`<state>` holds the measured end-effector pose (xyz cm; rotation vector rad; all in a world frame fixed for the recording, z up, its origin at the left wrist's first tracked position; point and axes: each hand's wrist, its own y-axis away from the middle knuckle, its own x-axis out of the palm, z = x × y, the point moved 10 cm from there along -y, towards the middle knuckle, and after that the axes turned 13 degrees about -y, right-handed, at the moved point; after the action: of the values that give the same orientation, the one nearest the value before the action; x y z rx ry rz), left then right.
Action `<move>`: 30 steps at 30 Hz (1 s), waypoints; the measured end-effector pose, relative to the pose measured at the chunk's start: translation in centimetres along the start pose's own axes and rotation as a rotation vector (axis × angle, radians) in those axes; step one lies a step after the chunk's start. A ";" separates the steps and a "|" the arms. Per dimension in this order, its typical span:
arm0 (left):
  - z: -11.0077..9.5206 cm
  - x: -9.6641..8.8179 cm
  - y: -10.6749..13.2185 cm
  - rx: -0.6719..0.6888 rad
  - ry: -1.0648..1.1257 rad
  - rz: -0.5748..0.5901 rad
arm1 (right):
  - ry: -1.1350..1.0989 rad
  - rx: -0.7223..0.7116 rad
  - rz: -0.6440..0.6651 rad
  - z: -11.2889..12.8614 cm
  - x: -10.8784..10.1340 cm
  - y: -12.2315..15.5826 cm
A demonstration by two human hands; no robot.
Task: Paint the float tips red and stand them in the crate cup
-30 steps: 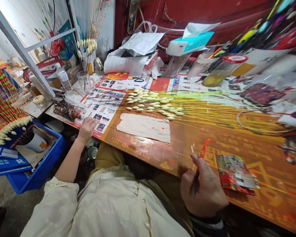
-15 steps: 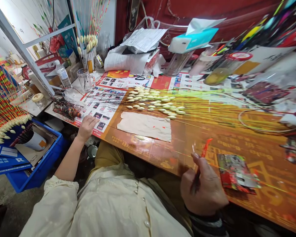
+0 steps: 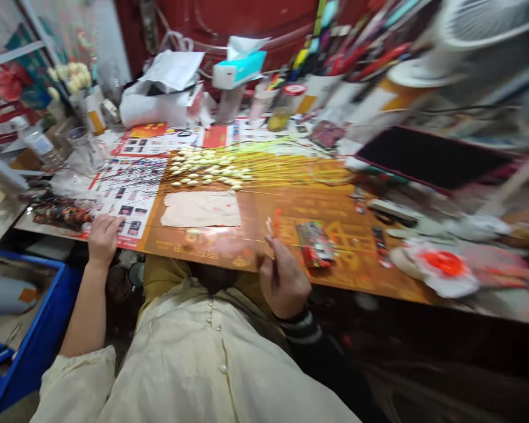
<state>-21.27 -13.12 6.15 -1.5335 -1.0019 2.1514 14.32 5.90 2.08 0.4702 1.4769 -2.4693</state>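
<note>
My left hand [image 3: 102,237] rests on the front left edge of the table, fingers curled over a printed catalogue sheet [image 3: 127,194]. At the table's front edge, my right hand [image 3: 283,279] is closed around a thin brush with an orange-red tip [image 3: 275,218], held upright. A thin yellow rod [image 3: 247,239] lies across the orange table cover [image 3: 291,205] between the hands. Behind it lies a pale cloth [image 3: 201,208] with red specks. Further back is a bundle of white-bodied fishing floats [image 3: 207,170] with long yellow stems.
A small red packet [image 3: 315,244] lies right of my right hand. A dark tray [image 3: 432,160], a fan [image 3: 480,29], pen cups [image 3: 317,88], a tissue box [image 3: 234,67] and papers [image 3: 163,94] crowd the back. A blue crate [image 3: 30,329] sits on the floor at left. A white dish with red paint [image 3: 441,267] is at right.
The camera has swung to the right, bringing the fan, dark tray and paint dish into view. Both hands keep their places, and the right hand still holds the brush.
</note>
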 end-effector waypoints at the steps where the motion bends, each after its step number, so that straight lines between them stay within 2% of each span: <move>1: -0.7 0.1 -0.4 0.027 0.002 -0.001 | 0.006 0.017 0.019 -0.1 0.2 -0.1; 3: -3.3 0.5 -1.5 0.097 0.024 -0.006 | 0.013 0.021 -0.003 -0.2 0.2 -0.3; 9: -15.9 2.2 -4.9 0.348 0.161 0.022 | -0.037 0.053 -0.003 -1.0 0.6 -0.7; 11: -18.3 2.6 -5.6 0.389 0.192 0.003 | -0.043 0.058 0.008 -1.1 0.8 -1.0; 13: -19.2 3.0 -6.1 0.390 0.192 -0.019 | -0.035 0.057 0.021 -1.2 0.9 -1.2; 17: -18.9 3.1 -6.3 0.375 0.179 -0.050 | 0.001 0.063 0.024 -1.5 1.0 -1.3; 25: -19.1 2.8 -6.1 0.346 0.191 -0.032 | -0.035 0.068 -0.017 -1.4 0.5 -1.0; 30: -19.2 2.9 -5.8 0.326 0.188 0.006 | -0.186 0.015 -0.045 -0.2 -0.2 0.5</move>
<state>-5.56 -0.36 4.75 -1.5407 -0.5546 2.0079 14.67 5.82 1.69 0.2043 1.4098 -2.4832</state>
